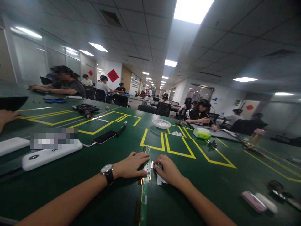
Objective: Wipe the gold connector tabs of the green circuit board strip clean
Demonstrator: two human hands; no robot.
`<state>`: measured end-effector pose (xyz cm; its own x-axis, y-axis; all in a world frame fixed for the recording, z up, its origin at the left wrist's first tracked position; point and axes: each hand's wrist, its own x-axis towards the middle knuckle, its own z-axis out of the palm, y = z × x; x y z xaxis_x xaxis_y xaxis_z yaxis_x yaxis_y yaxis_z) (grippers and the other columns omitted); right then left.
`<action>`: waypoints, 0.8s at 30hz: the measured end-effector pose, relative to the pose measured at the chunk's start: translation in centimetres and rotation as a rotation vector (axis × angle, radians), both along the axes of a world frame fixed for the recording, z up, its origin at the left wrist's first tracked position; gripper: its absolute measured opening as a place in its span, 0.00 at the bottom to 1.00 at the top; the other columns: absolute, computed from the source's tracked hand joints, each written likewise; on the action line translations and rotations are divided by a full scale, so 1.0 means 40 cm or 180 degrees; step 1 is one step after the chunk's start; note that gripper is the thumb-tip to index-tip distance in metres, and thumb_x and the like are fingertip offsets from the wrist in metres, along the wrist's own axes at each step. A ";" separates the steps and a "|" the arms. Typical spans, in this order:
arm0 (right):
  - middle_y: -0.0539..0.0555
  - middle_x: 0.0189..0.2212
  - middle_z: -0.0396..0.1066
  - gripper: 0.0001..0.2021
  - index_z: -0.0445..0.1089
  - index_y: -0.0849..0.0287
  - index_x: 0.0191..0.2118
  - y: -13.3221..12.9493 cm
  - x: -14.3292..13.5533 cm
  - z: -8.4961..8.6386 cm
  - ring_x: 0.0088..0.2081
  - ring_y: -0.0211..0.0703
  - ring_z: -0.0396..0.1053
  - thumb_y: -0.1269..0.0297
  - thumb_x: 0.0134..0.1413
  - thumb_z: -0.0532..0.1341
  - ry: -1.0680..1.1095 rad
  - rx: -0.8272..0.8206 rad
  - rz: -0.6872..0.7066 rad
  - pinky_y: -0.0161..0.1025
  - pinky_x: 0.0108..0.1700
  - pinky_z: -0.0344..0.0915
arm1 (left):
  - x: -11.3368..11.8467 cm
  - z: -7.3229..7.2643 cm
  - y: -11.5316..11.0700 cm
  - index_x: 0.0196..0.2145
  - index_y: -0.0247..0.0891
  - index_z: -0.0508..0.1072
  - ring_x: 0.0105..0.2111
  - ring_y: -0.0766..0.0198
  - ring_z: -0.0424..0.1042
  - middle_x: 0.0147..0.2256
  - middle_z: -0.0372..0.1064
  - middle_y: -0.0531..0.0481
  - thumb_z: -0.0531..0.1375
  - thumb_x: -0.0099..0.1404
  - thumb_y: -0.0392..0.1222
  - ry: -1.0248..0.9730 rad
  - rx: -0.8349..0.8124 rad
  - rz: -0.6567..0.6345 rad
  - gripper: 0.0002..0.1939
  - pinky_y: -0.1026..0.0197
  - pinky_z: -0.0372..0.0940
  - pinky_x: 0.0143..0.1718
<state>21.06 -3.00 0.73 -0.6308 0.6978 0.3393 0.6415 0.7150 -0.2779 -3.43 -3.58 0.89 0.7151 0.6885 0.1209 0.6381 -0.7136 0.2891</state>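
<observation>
A long, narrow green circuit board [144, 201] lies lengthwise in front of me on the dark green tabletop, with bronze-coloured flaps along its left side. My left hand [131, 165], a watch on its wrist, rests on the board's upper part with fingers stretched out and thumb apart. Just right of the board, my right hand [166, 169] has its fingers curled down and pinched together. A small shiny piece [152, 164] shows at its fingertips; whether it is gripped is hard to tell. Beneath that hand, partly hidden, lies a white flat piece [160, 179].
A white basket [161, 123] stands ahead. At left are a phone [105, 137], a white power bank-like device [53, 153] and a dark tool [87, 109]. A green box [201, 134] and a pink case [254, 201] lie right. Other people sit around; one hand [8, 117] shows far left.
</observation>
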 end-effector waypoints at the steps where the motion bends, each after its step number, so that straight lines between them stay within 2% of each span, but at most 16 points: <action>1: 0.54 0.38 0.68 0.07 0.72 0.58 0.40 0.000 -0.002 -0.002 0.42 0.44 0.64 0.68 0.56 0.59 0.0003 0.0012 0.0007 0.40 0.45 0.59 | 0.000 0.000 0.000 0.64 0.48 0.49 0.62 0.50 0.47 0.65 0.43 0.46 0.49 0.66 0.64 0.0001 -0.0002 0.0003 0.34 0.46 0.43 0.58; 8: 0.55 0.39 0.69 0.08 0.73 0.57 0.41 0.004 0.000 -0.009 0.43 0.44 0.65 0.68 0.57 0.59 0.0125 0.0009 0.0236 0.42 0.48 0.60 | 0.001 -0.010 0.007 0.64 0.50 0.47 0.63 0.51 0.47 0.66 0.42 0.48 0.46 0.67 0.65 -0.0018 -0.0035 -0.0023 0.33 0.48 0.42 0.58; 17: 0.55 0.38 0.71 0.08 0.75 0.57 0.40 0.025 0.011 -0.020 0.42 0.41 0.67 0.65 0.59 0.58 0.0387 -0.0019 0.0622 0.40 0.47 0.62 | 0.005 -0.017 0.017 0.66 0.50 0.40 0.65 0.51 0.40 0.67 0.35 0.47 0.42 0.71 0.60 0.0186 -0.0098 -0.0259 0.30 0.44 0.39 0.58; 24: 0.55 0.36 0.73 0.07 0.75 0.57 0.39 0.027 0.011 -0.027 0.40 0.41 0.68 0.66 0.58 0.60 0.0395 0.0015 0.0576 0.38 0.46 0.63 | 0.012 -0.021 0.015 0.66 0.49 0.40 0.65 0.51 0.39 0.67 0.34 0.46 0.41 0.71 0.60 0.0217 -0.0085 -0.0228 0.31 0.43 0.38 0.58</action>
<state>21.50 -1.93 -0.34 -0.6988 0.5753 0.4251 0.4638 0.8168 -0.3431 -2.94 -2.99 0.05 0.7686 0.6376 0.0526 0.6046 -0.7508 0.2661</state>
